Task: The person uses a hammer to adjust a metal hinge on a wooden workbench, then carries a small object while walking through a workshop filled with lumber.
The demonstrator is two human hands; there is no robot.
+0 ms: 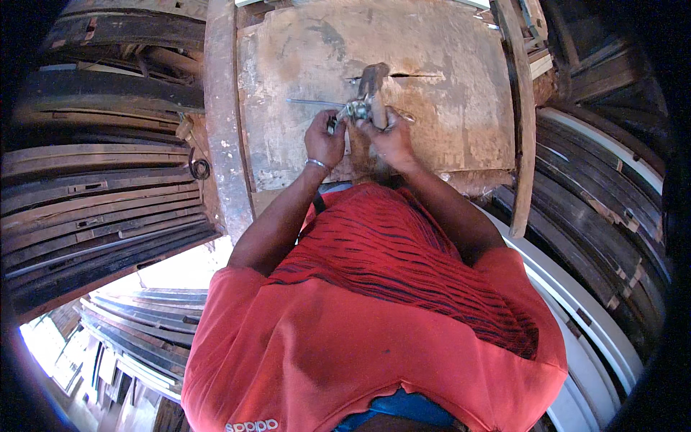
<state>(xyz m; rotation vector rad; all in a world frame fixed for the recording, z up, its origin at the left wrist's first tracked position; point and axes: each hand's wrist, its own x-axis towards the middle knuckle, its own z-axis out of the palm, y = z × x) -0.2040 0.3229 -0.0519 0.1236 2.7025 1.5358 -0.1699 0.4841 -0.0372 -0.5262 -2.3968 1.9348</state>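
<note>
Both of my hands meet over a worn wooden board (446, 101). My left hand (327, 142), with a metal band at its wrist, is closed, fingers pinching the left side of a small shiny metal piece (358, 109). Its exact kind is too small to tell. From the other side my right hand (392, 141) is closed on the same piece, thumb and fingers bent around it. Just beyond them, a hammer (374, 75) has its dark head away from me and its wooden handle running toward my right hand. A thin metal rod (311, 101) lies to the left.
Raised wooden rails border the board at left (224, 93) and right (524, 115). Stacks of dark timber (93, 158) stand on the left, and more long boards (590, 216) on the right. A coiled dark cord (199, 169) hangs beside the left rail.
</note>
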